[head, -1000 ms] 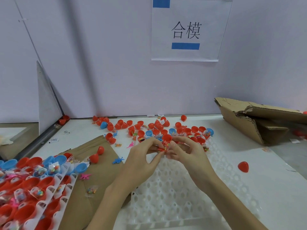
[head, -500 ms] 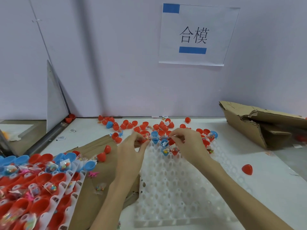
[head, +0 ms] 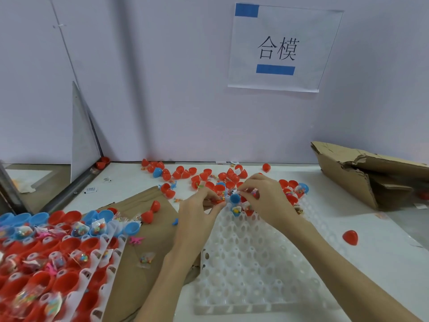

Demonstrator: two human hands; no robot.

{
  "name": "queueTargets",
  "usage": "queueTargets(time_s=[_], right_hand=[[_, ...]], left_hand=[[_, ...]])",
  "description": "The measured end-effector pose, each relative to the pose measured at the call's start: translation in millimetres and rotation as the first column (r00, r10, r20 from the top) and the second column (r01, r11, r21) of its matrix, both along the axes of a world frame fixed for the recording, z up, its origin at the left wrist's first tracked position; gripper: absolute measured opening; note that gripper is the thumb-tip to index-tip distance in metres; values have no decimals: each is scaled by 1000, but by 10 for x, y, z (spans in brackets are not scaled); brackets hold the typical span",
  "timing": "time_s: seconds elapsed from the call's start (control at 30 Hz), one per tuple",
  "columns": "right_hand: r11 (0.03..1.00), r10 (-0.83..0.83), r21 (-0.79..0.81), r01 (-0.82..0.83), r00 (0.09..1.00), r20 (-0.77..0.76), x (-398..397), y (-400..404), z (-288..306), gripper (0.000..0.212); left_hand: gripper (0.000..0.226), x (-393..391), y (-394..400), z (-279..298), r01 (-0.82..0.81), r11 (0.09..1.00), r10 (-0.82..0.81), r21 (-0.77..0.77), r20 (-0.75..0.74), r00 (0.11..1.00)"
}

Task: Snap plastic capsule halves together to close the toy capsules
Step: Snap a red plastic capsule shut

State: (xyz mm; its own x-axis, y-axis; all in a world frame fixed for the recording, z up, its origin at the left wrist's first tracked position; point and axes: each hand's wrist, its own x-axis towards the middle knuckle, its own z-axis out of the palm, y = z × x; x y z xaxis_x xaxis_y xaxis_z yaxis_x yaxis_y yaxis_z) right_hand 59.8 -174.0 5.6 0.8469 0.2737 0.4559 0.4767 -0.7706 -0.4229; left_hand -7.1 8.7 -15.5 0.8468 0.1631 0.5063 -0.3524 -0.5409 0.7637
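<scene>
Left hand [head: 197,212] pinches something small and red at the white tray's [head: 250,263] far edge; right hand [head: 267,201], fingers curled, works over a blue capsule half [head: 235,198] seated there. Risk: misaligned halves pop apart, spilling the toy into the loose red halves [head: 204,176] behind.

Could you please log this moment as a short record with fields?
left hand: left hand pinches something small and red at the tray's far edge
right hand: right hand curled over small pieces beside a blue capsule half
tray: white tray, most holes bare
loose: red capsule half alone on the table
backdrop: paper sign
</scene>
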Motion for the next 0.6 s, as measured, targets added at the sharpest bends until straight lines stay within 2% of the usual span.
queueTargets(time_s=[0.1,0.23,0.3,0.37,0.5,0.6], right_hand=[[932,-14,363,20,1000,-19,-288,-13,-51,14],[712,99,701,45,982,-163,-584,-10,-74,21],[640,104,763,89,974,-201,-631,-12,-48,14],[619,100,778,105,972,-211,-655,-16,-16,12],[516,221,846,137,933,-285,-677,-48,9,11],[580,216,803,136,925,-313,-667,-38,-24,8]], left_hand=[[14,-15,-34,20,29,999,-29,-19,0,1000],[15,-33,-112,35,86,996,-86,3,20,996],[15,-37,-145,35,114,993,-115,36,34,993],[14,-35,-168,25,144,988,-148,59,62,987],[14,-36,-204,10,172,984,-177,56,106,979],[15,-33,-215,8,189,980,-195,54,122,973]])
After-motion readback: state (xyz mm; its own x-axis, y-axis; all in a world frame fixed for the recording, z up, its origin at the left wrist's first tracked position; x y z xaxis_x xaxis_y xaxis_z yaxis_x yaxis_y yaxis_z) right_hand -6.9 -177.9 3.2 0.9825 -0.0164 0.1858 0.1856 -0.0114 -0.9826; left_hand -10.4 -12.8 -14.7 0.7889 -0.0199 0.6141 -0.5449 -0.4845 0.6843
